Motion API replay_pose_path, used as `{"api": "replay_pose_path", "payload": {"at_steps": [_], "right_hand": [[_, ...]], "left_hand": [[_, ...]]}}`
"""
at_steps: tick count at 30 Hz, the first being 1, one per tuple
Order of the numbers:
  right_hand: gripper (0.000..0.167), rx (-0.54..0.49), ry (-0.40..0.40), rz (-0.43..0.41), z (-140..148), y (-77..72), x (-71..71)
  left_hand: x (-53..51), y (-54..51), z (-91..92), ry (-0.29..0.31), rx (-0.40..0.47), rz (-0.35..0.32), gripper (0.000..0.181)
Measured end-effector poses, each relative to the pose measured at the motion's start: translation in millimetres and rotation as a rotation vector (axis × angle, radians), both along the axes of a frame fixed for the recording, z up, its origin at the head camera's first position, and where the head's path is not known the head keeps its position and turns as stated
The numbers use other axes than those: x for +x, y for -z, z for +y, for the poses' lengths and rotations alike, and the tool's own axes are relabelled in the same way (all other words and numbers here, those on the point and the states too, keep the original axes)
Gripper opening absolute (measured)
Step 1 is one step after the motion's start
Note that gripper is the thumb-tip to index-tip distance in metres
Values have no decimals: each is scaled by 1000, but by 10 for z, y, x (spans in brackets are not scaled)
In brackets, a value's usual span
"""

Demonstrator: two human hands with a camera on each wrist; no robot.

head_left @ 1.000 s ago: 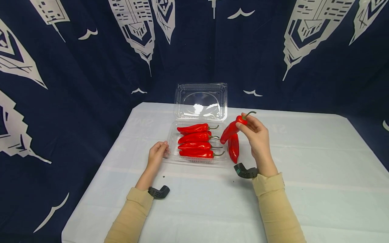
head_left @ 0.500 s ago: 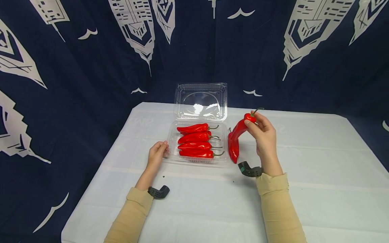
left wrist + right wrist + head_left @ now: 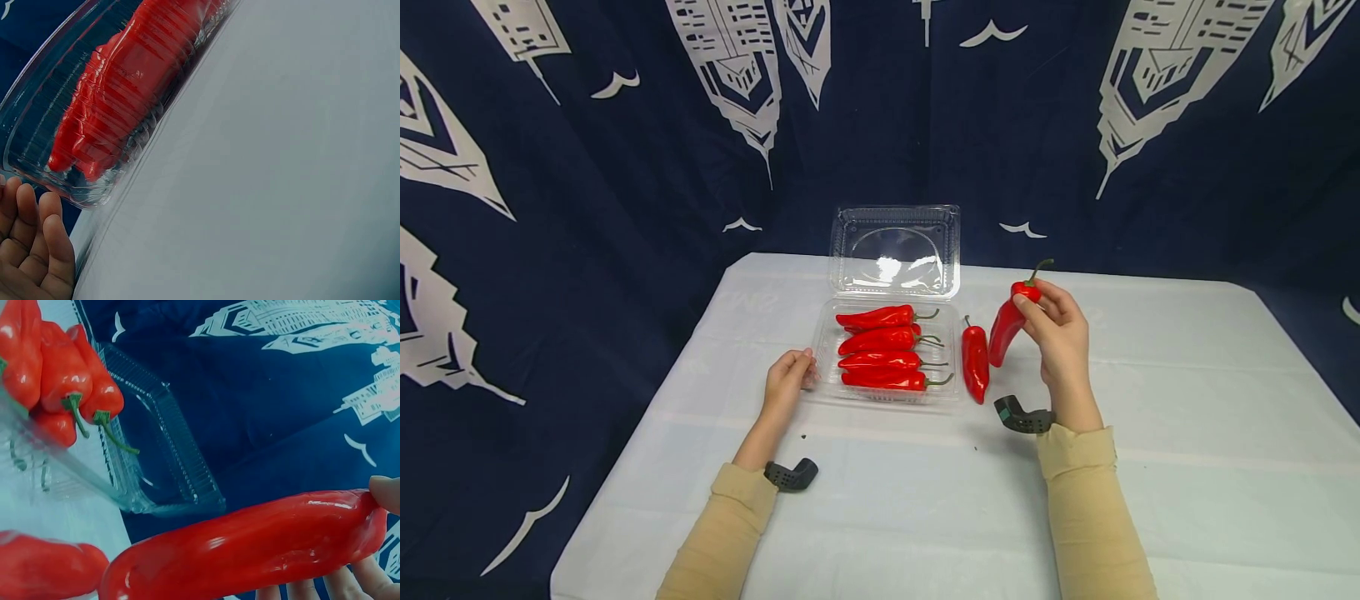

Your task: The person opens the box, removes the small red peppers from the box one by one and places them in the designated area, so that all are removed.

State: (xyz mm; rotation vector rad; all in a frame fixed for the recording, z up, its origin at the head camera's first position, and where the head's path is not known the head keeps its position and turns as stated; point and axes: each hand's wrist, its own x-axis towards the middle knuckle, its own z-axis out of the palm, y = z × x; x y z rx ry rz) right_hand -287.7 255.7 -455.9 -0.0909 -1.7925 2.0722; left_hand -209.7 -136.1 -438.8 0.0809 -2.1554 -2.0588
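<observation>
Red pepper (image 3: 1007, 330) in right hand (image 3: 1063, 335)

L hand (image 3: 32, 250) partly cut off, L wrist cam

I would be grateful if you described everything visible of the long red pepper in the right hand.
The long red pepper looks glossy and smooth, with shallow dents and a curved green stem. It is tilted, stem end up, its tip pointing down and leftward. The right hand grips it near the stem end. It is right of the open clear plastic container and a second red pepper. Whether its tip touches anything is unclear.
</observation>
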Motion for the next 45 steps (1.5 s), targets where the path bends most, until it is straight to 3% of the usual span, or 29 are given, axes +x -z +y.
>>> {"api": "replay_pose_path", "payload": {"at_steps": [2, 8, 22, 38, 45], "right_hand": [[59, 26, 30, -9, 79, 169, -134], [62, 16, 43, -57, 97, 241, -163], [70, 97, 121, -242, 10, 264, -97], [83, 183, 98, -465, -74, 249, 34], [81, 186, 101, -504, -112, 232, 73]], "left_hand": [[0, 0, 1, 2, 9, 1, 24], [0, -5, 5, 2, 24, 0, 25], [-4, 0, 1, 3, 27, 5, 25], [-11, 26, -10, 5, 13, 8, 24], [-17, 30, -2, 9, 15, 11, 24]]}}
